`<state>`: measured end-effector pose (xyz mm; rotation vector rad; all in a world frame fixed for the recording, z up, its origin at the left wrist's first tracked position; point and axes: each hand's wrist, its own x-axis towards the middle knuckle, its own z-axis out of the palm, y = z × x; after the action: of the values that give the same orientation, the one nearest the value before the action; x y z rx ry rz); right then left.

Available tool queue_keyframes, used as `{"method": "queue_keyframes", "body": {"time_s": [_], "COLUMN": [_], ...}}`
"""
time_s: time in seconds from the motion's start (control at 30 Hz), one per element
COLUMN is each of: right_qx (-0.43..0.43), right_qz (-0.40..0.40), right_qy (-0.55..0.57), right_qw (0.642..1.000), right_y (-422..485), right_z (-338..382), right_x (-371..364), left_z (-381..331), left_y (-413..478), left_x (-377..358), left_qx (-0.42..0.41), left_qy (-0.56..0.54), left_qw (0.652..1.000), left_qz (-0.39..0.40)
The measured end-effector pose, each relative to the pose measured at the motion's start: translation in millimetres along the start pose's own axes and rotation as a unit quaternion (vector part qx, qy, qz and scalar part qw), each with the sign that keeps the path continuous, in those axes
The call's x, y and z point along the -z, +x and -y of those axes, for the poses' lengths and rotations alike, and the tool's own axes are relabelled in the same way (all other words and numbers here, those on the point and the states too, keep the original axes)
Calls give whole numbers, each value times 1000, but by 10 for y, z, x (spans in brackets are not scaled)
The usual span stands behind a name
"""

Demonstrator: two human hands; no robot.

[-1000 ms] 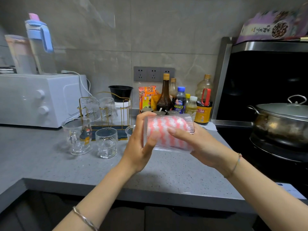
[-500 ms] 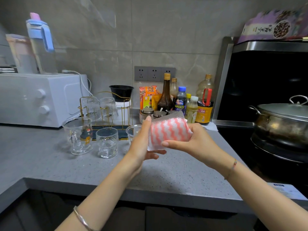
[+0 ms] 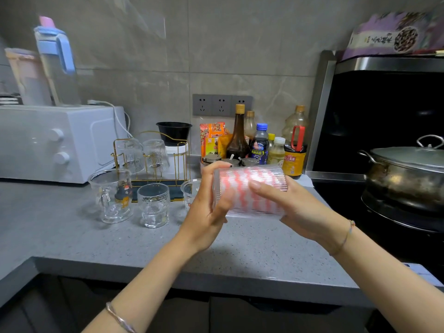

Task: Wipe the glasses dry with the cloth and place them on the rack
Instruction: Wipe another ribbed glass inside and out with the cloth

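Reaching inward with both forearms, a bracelet on each wrist. Cupping the left end of the ribbed glass (image 3: 266, 175) with the left hand (image 3: 205, 210), thumb in front; gripping its other end with the right hand (image 3: 296, 209).

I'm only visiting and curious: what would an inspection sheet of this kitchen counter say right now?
Surface: grey speckled counter.
Job's things: ribbed glass held on its side above the counter, striped cloth stuffed inside; gold rack holds two upturned glasses; mug, tumbler and cup stand before it.
Clutter: bottles, packets, black bowl by the wall.
Grips: left grip wraps the glass's left end; right grip holds its body, thumb on top.
Cables: white cord loops behind the oven.
Surroundings: jug on the oven; lidded pot on the stove.
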<state>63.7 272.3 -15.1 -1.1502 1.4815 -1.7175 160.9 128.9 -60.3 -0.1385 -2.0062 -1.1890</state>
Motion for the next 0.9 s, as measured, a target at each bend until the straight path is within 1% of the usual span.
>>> {"method": "queue_keyframes", "body": {"time_s": [0.07, 0.13, 0.23, 0.33, 0.37, 0.43, 0.53, 0.6, 0.67, 0.73, 0.8, 0.87, 0.9], "right_qx": [19, 40, 53, 59, 57, 50, 17, -5, -6, -8, -22, -35, -44], "right_qz": [-13, -14, -41, -60, -66, -72, -43, -19, 10, 34, 48, 37, 29], "right_qy": [-18, -76, -127, -137, -138, -142, -153, -127, -70, -13, 21, 33, 34], "right_qw": [1000, 996, 990, 987, 987, 986, 987, 992, 998, 999, 998, 998, 998], "right_y": [-6, -10, 13, 34, 35, 34, 42, 43, 32, 7, -5, 3, 14], "right_z": [9, 20, 11, -16, -30, -57, -52, -41, -40, -25, -8, -9, -16], "right_x": [-13, -38, -47, -24, -26, -11, 28, 52, 63, 65, 75, 98, 116], "left_z": [-1, 42, 40, -15, -5, 49, 69, 76, 100, 120, 117, 110, 108], "left_y": [14, 55, 116, 138, 135, 128, 102, 73, 41, 17, 0, -14, -14], "left_x": [-16, -25, -8, 14, 18, -10, -41, -48, -57, -52, -31, -17, -13], "left_qx": [64, 149, 266, 324, 330, 316, 265, 202, 133, 88, 58, 38, 40], "left_qy": [-44, -69, -102, -178, -183, -170, -111, -73, -42, -19, 1, 18, 7], "left_qw": [997, 986, 958, 928, 925, 933, 958, 977, 990, 996, 998, 998, 998], "left_qz": [3, 1, 37, 38, 38, 34, 13, 1, 1, 18, 34, 48, 56]}}
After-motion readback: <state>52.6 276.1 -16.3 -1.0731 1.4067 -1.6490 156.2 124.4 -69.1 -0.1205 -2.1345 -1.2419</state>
